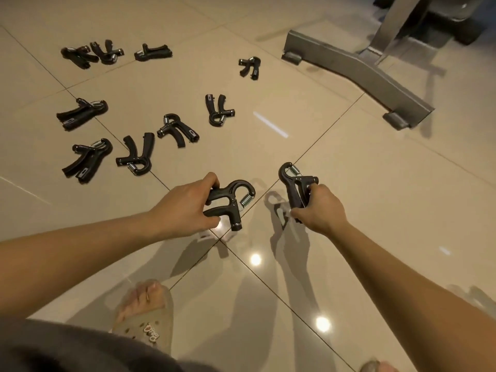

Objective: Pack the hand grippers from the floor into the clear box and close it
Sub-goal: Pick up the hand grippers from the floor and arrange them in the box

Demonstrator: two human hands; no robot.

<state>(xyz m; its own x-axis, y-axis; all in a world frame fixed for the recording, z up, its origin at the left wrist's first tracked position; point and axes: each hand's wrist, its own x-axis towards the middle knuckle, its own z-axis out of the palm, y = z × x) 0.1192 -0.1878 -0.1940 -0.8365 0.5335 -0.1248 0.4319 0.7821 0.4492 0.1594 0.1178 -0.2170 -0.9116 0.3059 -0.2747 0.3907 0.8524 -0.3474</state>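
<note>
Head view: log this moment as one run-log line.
left hand: grips one hand gripper | right hand: grips another hand gripper | other hand grippers: scattered on floor | clear box: not in view

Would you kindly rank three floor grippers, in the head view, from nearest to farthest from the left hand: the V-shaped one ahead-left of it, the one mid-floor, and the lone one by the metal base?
1. V-shaped gripper, just ahead and left of the left hand.
2. Mid-floor gripper, further ahead, slightly right.
3. Lone gripper, farthest, beside the metal base.
</note>
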